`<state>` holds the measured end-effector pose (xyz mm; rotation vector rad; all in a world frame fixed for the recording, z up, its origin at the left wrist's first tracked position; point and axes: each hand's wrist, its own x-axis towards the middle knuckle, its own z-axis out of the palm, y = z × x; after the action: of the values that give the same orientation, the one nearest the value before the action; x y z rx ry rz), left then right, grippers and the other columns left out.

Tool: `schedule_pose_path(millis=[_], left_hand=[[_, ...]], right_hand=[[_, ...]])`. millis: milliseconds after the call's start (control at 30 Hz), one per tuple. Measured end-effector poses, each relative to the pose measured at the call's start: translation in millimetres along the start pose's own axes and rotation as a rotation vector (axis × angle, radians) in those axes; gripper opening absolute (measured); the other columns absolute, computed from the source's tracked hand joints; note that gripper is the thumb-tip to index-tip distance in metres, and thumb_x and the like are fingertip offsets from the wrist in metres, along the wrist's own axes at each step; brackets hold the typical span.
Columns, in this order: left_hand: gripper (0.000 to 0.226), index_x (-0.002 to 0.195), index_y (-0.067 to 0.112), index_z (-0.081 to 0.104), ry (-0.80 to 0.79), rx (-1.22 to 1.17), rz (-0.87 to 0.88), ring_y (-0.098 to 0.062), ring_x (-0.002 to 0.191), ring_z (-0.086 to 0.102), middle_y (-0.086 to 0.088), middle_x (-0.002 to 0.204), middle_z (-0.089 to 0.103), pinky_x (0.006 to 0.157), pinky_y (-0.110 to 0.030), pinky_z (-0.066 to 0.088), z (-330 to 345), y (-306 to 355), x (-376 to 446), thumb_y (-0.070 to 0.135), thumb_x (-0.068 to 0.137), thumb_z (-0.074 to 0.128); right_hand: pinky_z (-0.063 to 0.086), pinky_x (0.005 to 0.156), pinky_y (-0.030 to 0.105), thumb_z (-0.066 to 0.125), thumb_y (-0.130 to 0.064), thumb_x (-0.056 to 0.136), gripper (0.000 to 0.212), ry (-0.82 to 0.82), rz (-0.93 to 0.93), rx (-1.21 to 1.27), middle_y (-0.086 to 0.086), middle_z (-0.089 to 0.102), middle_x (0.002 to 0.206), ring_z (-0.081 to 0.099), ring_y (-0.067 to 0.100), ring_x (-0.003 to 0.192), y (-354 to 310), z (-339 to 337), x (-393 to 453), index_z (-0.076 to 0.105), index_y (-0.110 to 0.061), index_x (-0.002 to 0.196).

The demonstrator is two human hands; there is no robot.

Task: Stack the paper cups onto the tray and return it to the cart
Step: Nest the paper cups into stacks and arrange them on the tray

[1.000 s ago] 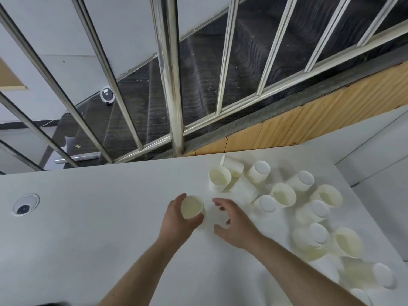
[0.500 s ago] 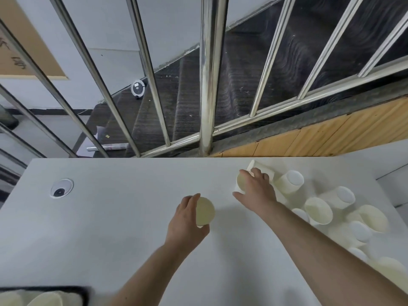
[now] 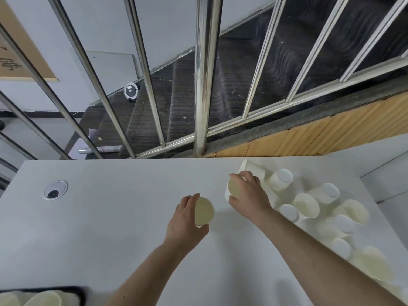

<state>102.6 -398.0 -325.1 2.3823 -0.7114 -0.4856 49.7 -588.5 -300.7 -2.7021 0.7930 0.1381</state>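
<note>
Left hand point(image 3: 184, 219) grips cup point(image 3: 204, 211), right hand point(image 3: 248, 196) grips second cup point(image 3: 234, 189), mouths facing, likely for nesting.

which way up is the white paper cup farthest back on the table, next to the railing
Tipped on its side. The white paper cup lies lengthwise on the white table, its open rim facing left, just behind the right hand.

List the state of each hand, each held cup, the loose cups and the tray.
Left hand: grips a cup.
Cream paper cup in left grip: lifted, mouth facing the camera.
Right hand: grips a second cup.
Cream paper cup in right grip: tilted, mouth facing left.
Loose cream paper cups: scattered on the white table, some upright, some inverted, one on its side.
Black tray: holds cups.
</note>
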Motion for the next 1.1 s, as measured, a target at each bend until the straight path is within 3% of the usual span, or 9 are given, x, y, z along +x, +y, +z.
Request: schedule_pose_path(millis=[433, 733, 833, 1100], left_hand=[[0.077, 0.145, 0.025, 0.031, 0.034, -0.01, 0.114, -0.013, 0.123, 0.044, 0.011, 0.14, 0.038, 0.089, -0.03, 0.049, -19, 8, -77, 0.029, 0.078, 0.069], [0.077, 0.145, 0.025, 0.032, 0.1, -0.023, 0.149, -0.011, 0.122, 0.044, 0.012, 0.137, 0.039, 0.086, -0.021, 0.041, -38, -7, -208, 0.029, 0.077, 0.069], [0.078, 0.144, 0.022, 0.034, 0.112, -0.057, 0.147, -0.015, 0.12, 0.047, 0.008, 0.136, 0.041, 0.093, -0.023, 0.041, -42, -20, -253, 0.028, 0.075, 0.071], [0.076, 0.144, 0.021, 0.031, 0.14, -0.062, 0.145, -0.008, 0.124, 0.042, 0.011, 0.137, 0.038, 0.095, -0.015, 0.036, -78, -39, -330, 0.028, 0.079, 0.07]], right_hand=[[0.049, 0.089, 0.033, 0.059, -0.021, 0.085, 0.062, 0.047, -0.044, 0.039, -0.007, 0.031, 0.142, 0.032, 0.02, 0.129, -19, -14, -111, 0.039, -0.03, 0.143], [0.05, 0.085, 0.03, 0.059, -0.023, 0.085, 0.062, 0.058, -0.149, 0.031, -0.01, 0.03, 0.139, 0.03, 0.016, 0.129, -56, -3, -247, 0.038, -0.031, 0.143], [0.05, 0.083, 0.028, 0.058, -0.022, 0.084, 0.063, 0.042, -0.175, 0.029, -0.011, 0.03, 0.139, 0.03, 0.015, 0.129, -68, 5, -287, 0.037, -0.032, 0.143], [0.05, 0.081, 0.026, 0.059, -0.025, 0.086, 0.062, 0.06, -0.254, 0.049, -0.012, 0.03, 0.138, 0.031, 0.013, 0.128, -109, 11, -351, 0.037, -0.033, 0.143]])
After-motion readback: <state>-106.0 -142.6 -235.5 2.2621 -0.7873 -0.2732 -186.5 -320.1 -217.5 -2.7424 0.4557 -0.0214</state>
